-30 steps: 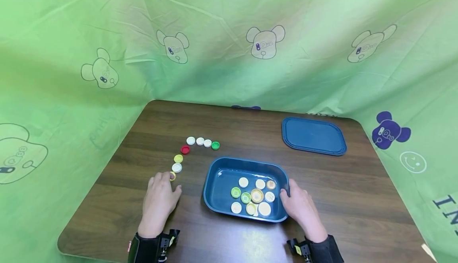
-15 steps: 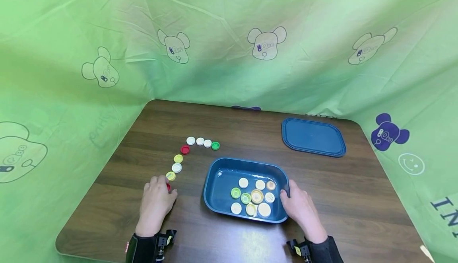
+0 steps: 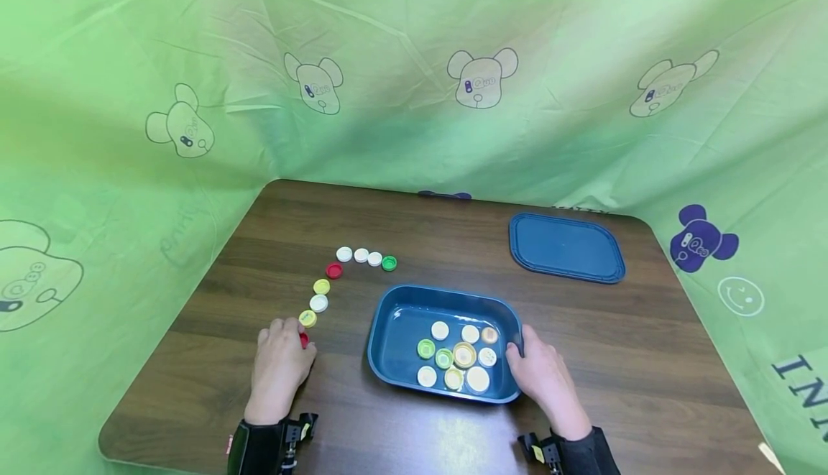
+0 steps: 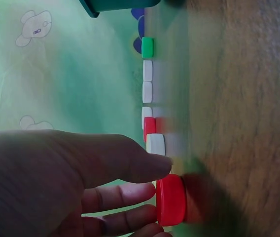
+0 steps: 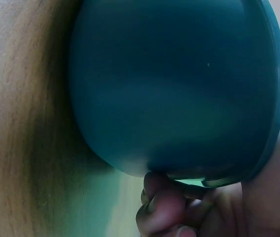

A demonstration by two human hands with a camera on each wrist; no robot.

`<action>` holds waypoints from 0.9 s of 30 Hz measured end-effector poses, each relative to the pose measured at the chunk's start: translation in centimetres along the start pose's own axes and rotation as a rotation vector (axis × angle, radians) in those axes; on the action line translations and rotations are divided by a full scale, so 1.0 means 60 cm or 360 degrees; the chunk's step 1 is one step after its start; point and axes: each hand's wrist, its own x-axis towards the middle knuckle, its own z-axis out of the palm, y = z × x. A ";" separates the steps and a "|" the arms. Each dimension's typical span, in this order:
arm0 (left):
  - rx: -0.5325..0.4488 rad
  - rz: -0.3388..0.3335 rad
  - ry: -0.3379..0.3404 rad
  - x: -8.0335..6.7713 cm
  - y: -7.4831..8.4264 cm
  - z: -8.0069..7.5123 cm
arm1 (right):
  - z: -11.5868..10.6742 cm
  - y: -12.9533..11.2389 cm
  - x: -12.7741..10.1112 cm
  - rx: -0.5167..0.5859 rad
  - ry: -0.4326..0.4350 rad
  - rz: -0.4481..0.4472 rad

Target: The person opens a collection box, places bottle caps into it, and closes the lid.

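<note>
Head view: left hand (image 3: pixel 278 367) pinches a round red plastic cap (image 3: pixel 303 340) at its fingertips; right hand (image 3: pixel 543 371) grips a blue rectangular plastic tray (image 3: pixel 397 324) extending leftward.

Red cap (image 4: pixel 172 200), blue tray (image 3: pixel 399 324), brown wood-grained table (image 3: pixel 647 360), green cloth (image 3: pixel 401 1) (printed with animal faces).

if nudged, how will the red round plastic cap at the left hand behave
The red cap is probably stiff, its visible wall undented. Wider than tall, it would likely slide before tipping; its round edge might roll if upended.
</note>
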 end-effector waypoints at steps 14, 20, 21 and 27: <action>-0.0040 -0.0022 -0.0008 0.005 -0.004 0.003 | 0.000 -0.001 -0.001 -0.0016 0.0003 0.0006; -0.0057 -0.0034 -0.0031 0.008 -0.007 0.004 | 0.001 -0.001 -0.001 -0.0003 0.0007 0.0004; -0.0060 -0.0035 -0.0028 0.008 -0.007 0.004 | 0.001 -0.001 -0.001 -0.0001 0.0006 0.0005; -0.0074 -0.0011 0.0025 0.005 0.001 -0.003 | -0.001 -0.002 -0.001 0.0011 -0.0006 0.0013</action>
